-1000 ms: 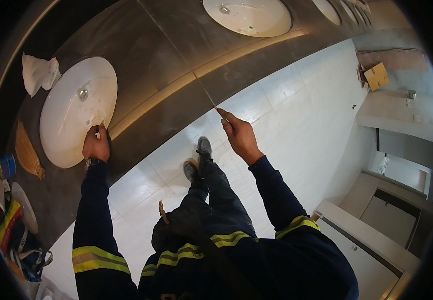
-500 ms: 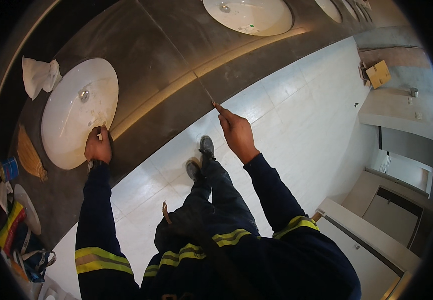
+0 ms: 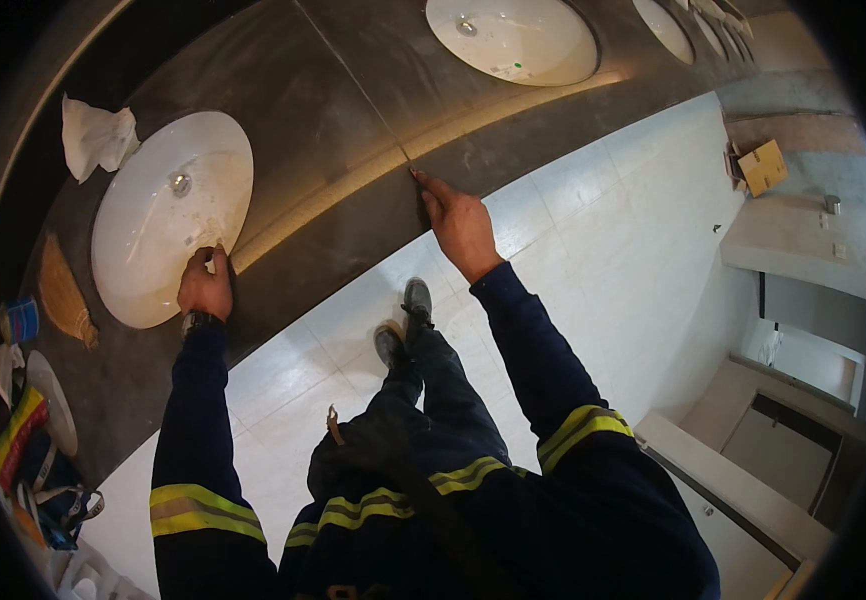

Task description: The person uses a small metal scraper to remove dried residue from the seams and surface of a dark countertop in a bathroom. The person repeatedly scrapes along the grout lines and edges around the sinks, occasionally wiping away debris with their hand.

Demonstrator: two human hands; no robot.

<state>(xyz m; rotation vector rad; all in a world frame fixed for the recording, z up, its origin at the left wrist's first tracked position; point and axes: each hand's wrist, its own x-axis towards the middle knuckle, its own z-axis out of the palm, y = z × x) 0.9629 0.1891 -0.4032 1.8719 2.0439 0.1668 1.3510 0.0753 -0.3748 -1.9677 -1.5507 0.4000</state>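
Note:
My left hand [image 3: 205,285], wearing a wristwatch, is over the near rim of a white oval sink [image 3: 128,235]. Its thumb and fingertips are pinched together; what they hold, if anything, is too small to make out. My right hand [image 3: 463,232] is closed above the front part of the dark countertop [image 3: 323,215]. A small thin tool [image 3: 414,172] shows at its fingertips, its kind unclear. The tool's tip is by a narrow seam [image 3: 353,78] that runs across the counter.
Crumpled white paper [image 3: 98,138] lies behind the sink. Left of it are a straw brush [image 3: 65,290], a blue can [image 3: 20,320] and a bag [image 3: 48,475]. Another sink [image 3: 513,40] is set farther along. Below the counter edge is pale tiled floor [image 3: 573,270].
My right hand has moved inward from the counter's front edge along the seam, up and left in view. The left hand stays at the sink rim; the view has shifted slightly.

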